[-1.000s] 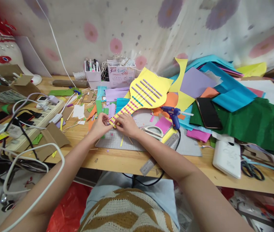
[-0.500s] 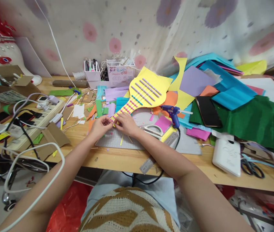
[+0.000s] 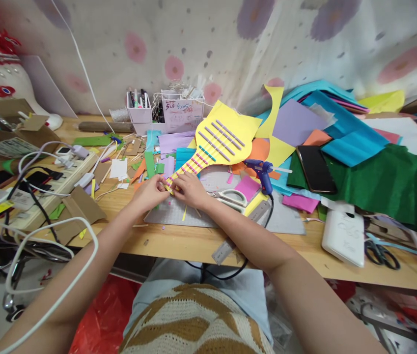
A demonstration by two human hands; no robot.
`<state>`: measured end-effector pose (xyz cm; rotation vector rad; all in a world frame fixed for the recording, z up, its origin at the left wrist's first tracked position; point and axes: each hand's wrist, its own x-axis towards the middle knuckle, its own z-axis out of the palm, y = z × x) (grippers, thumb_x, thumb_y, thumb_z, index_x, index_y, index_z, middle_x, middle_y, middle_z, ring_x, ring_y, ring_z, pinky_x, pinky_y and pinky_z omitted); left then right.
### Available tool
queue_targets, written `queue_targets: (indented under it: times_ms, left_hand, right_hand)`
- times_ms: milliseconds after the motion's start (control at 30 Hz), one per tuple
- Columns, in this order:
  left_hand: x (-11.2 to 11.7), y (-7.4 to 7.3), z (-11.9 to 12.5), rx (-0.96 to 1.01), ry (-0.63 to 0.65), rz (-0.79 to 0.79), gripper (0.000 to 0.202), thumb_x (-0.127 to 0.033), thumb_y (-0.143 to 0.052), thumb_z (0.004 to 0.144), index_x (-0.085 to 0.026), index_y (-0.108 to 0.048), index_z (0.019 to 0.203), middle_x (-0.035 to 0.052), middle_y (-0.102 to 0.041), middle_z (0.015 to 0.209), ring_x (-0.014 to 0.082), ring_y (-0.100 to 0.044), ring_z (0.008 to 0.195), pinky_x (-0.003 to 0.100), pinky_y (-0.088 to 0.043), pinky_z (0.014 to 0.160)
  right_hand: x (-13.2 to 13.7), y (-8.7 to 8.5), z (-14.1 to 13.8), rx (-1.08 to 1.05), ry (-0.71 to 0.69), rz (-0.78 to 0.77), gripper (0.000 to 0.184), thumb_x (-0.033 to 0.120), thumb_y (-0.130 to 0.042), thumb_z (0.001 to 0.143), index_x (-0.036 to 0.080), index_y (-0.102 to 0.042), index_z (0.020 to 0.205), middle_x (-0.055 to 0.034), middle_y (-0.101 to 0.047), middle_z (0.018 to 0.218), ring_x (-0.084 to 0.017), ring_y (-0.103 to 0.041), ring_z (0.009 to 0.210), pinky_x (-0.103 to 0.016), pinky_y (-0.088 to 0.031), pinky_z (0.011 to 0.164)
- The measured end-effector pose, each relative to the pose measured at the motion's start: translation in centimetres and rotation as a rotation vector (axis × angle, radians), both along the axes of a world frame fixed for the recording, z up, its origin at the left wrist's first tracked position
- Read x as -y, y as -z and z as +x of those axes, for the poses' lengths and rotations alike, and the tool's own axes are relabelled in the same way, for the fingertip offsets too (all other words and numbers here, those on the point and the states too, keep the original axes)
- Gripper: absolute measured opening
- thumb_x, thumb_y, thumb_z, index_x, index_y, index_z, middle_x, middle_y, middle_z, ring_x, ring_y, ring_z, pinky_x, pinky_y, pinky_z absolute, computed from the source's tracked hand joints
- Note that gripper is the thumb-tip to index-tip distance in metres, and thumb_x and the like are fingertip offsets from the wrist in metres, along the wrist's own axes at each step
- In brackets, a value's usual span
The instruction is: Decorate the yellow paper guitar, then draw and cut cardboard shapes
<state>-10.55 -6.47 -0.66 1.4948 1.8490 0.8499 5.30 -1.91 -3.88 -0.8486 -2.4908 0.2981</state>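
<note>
A yellow paper guitar (image 3: 208, 129) lies slanted on the desk, its neck pointing toward me. Grey strips cross its body, and a teal strip and several pink ones cross the neck, with pale strings running lengthwise. At the near end of the neck, my left hand (image 3: 152, 191) pinches the left edge with bent fingers. My right hand (image 3: 188, 190) closes on the same end from the other side, its fingertips almost meeting the left ones. The tip between them is mostly hidden. Under the hands lies a grey cutting mat (image 3: 179, 216).
Right of the guitar are a blue glue gun (image 3: 262, 172), white-handled scissors (image 3: 232, 197) and a metal ruler (image 3: 225, 251). A phone (image 3: 316, 169), coloured paper sheets and a white power bank (image 3: 344, 238) lie farther right. A power strip (image 3: 51, 189) with tangled cables is at left.
Both hands stay at the neck's end, with only a slight shift of the fingers. The view has moved a little; the guitar lies essentially as before.
</note>
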Motion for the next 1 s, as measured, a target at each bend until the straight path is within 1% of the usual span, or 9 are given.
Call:
queue_targets:
  times_ms: [67,133,300,467,600,733,833,933,1000]
  left_hand:
    - [0.2,-0.1,0.1,-0.189,0.026,0.015,0.009,-0.021,-0.061,0.053,-0.020,-0.055,0.059,-0.0026,-0.056,0.055,0.0112,-0.045,0.051,0.022,-0.026,0.046]
    - [0.3,-0.1,0.2,-0.197,0.042,-0.006,0.008,-0.024,-0.058,0.057,-0.019,-0.052,0.054,-0.0021,-0.053,0.054,0.0111,-0.044,0.052,0.022,-0.026,0.046]
    - [0.2,-0.1,0.6,0.273,-0.007,-0.072,0.013,-0.028,-0.053,0.058,-0.019,-0.045,0.057,-0.0065,-0.038,0.046,0.0061,-0.030,0.043,0.019,-0.022,0.042]
    - [0.5,-0.6,1.0,0.585,-0.018,-0.186,0.020,-0.029,-0.059,0.055,-0.020,-0.044,0.065,-0.0076,-0.040,0.048,0.0026,-0.022,0.037,0.017,-0.011,0.038]
    - [0.5,-1.2,0.1,0.556,0.074,-0.292,0.019,-0.028,-0.060,0.055,-0.019,-0.045,0.061,-0.0080,-0.033,0.045,0.0015,-0.018,0.035,0.017,-0.007,0.037]
    - [0.2,-2.3,-1.7,0.441,0.173,-0.550,0.025,-0.029,-0.067,0.054,-0.019,-0.044,0.052,-0.0081,-0.026,0.042,0.0017,-0.016,0.035,0.018,-0.004,0.036]
    - [0.1,-2.8,-2.6,0.464,0.192,-0.698,0.031,-0.031,-0.069,0.054,-0.020,-0.041,0.048,-0.0080,-0.024,0.041,0.0019,-0.014,0.035,0.018,-0.005,0.035]
    - [0.2,-2.6,-2.7,0.527,0.198,-0.711,0.030,-0.030,-0.070,0.056,-0.019,-0.043,0.049,-0.0078,-0.024,0.043,0.0022,-0.016,0.036,0.017,-0.009,0.032]
    - [0.3,-2.2,-2.5,0.570,0.210,-0.595,0.025,-0.028,-0.070,0.057,-0.018,-0.047,0.053,-0.0065,-0.030,0.046,0.0030,-0.023,0.037,0.016,-0.016,0.032]
  right_hand:
    - [0.0,0.1,0.0,0.005,0.002,0.010,0.010,0.022,-0.051,0.082,0.018,-0.060,0.083,-0.0068,-0.060,0.087,-0.020,-0.046,0.086,-0.032,-0.030,0.076]
    - [0.0,0.1,0.0,0.005,0.003,0.014,0.009,0.022,-0.051,0.082,0.018,-0.060,0.083,-0.0068,-0.060,0.087,-0.020,-0.046,0.086,-0.032,-0.030,0.076]
    - [-0.1,0.4,-0.1,-0.003,0.001,0.004,0.010,0.023,-0.050,0.083,0.018,-0.059,0.083,-0.0070,-0.060,0.088,-0.020,-0.046,0.086,-0.032,-0.030,0.076]
    - [-0.2,0.5,-0.1,-0.012,0.013,0.014,0.009,0.023,-0.051,0.082,0.018,-0.059,0.082,-0.0068,-0.061,0.087,-0.020,-0.046,0.085,-0.032,-0.030,0.075]
    - [-0.1,0.4,-0.1,-0.009,0.017,0.016,0.009,0.023,-0.052,0.082,0.018,-0.059,0.082,-0.0065,-0.061,0.087,-0.020,-0.046,0.085,-0.031,-0.030,0.075]
    - [-0.1,0.5,-0.1,-0.019,0.001,0.019,0.010,0.021,-0.050,0.082,0.018,-0.060,0.082,-0.0058,-0.062,0.088,-0.019,-0.047,0.085,-0.031,-0.030,0.075]
    - [-0.1,0.6,-0.2,-0.024,-0.016,0.023,0.012,0.023,-0.049,0.084,0.018,-0.060,0.082,-0.0061,-0.062,0.088,-0.019,-0.046,0.085,-0.031,-0.030,0.075]
    - [0.0,0.6,-0.2,-0.020,-0.020,0.016,0.012,0.023,-0.049,0.084,0.018,-0.060,0.082,-0.0066,-0.062,0.088,-0.019,-0.046,0.085,-0.031,-0.030,0.075]
    - [0.0,0.4,-0.2,-0.014,-0.015,0.014,0.012,0.022,-0.049,0.084,0.018,-0.060,0.082,-0.0069,-0.062,0.088,-0.019,-0.046,0.085,-0.031,-0.030,0.075]
